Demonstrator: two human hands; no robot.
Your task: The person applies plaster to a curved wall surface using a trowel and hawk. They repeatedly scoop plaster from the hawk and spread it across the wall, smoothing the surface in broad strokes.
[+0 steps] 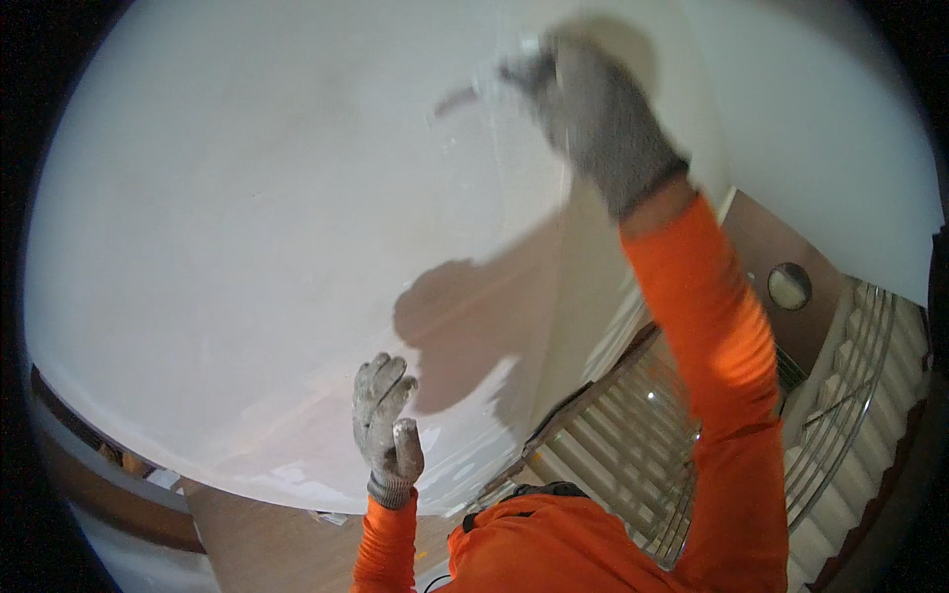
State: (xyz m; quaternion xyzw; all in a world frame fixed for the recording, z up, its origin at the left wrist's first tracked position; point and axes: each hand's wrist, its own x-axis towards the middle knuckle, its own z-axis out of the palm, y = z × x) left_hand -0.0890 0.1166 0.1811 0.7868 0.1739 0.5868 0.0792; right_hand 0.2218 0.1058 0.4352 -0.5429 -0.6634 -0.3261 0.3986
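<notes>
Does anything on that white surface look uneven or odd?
Nothing looks damaged. The white surface is smooth; the dark patch on it looks like a shadow. The right hand holds a blurred tool against it; the left hand is open.

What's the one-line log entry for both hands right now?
left hand: gloved, open, palm flat on white wall | right hand: gloved, raised high, gripping a blurred small tool against wall | staircase below

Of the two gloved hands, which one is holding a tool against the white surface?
The right hand, raised high, grips a blurred flat tool on the white surface. The left hand is lower, open, and holds nothing.
</notes>
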